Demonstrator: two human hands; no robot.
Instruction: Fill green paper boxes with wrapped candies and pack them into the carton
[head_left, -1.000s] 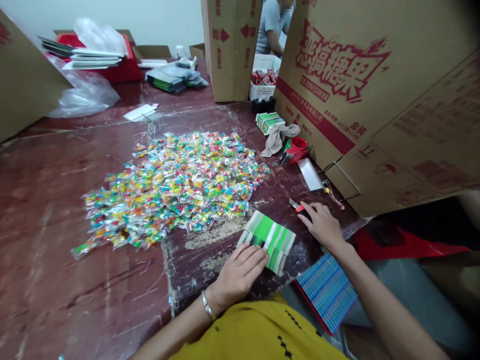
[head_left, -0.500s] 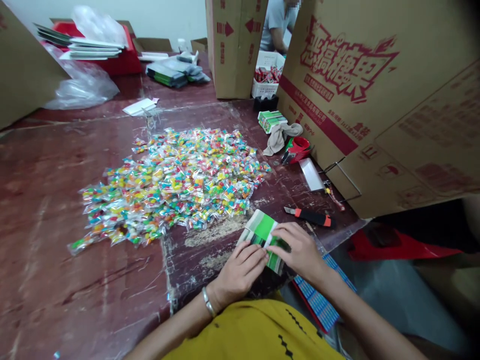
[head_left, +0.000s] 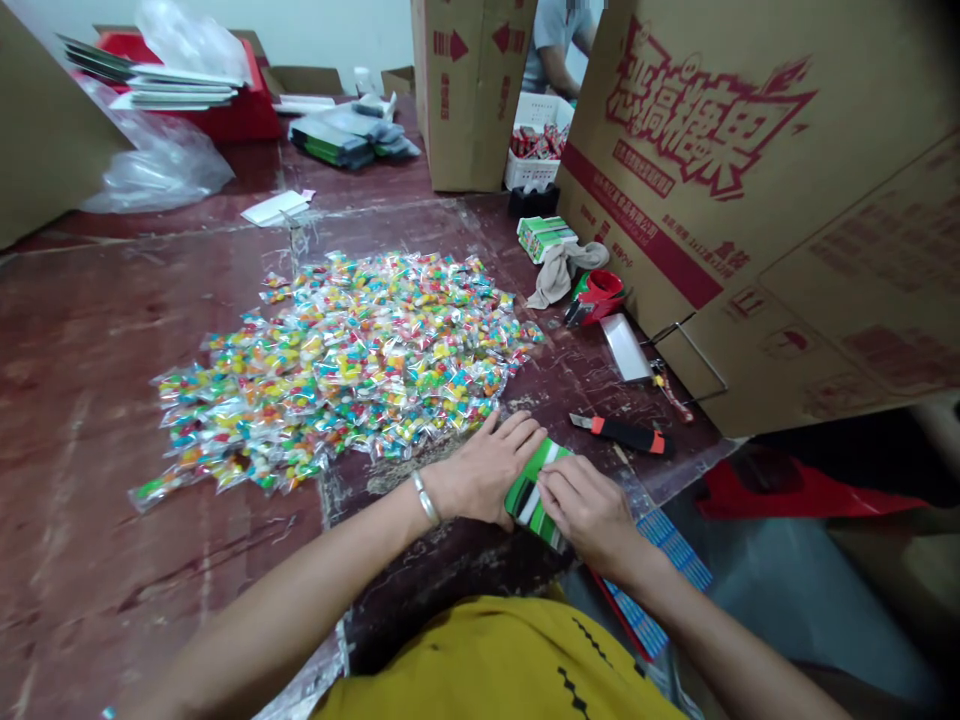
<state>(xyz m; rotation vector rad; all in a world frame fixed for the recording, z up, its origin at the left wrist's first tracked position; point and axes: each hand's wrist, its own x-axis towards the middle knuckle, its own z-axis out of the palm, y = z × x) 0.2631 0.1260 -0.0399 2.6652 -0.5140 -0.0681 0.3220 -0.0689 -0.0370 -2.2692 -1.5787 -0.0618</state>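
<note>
A small green and white cardboard box [head_left: 536,508] lies at the near edge of the table, between my two hands. My left hand [head_left: 487,470] grips its left side, fingers reaching over the far end and the thumb near the bottom. Curled fingers of my right hand [head_left: 589,510] pinch the box's right side near a white strip; the fingertips partly cover it. Beyond the hands spreads a heap of clear candy packets [head_left: 352,370] filled with many-coloured pieces. A utility knife [head_left: 630,434] with its blade out rests to the right of the box.
A large carton [head_left: 690,200] stands at the right, and another carton [head_left: 472,100] at the back. Near them lie a green box [head_left: 546,238], a grey cloth [head_left: 559,275] and a red tape roll [head_left: 600,290]. Behind, a person [head_left: 555,50] is partly visible near a white basket [head_left: 521,172].
My left hand has shifted from the box's near side to its far left side. My right hand stays at the right side, its fingers now more curled. A flap seen at the far end is now covered.
</note>
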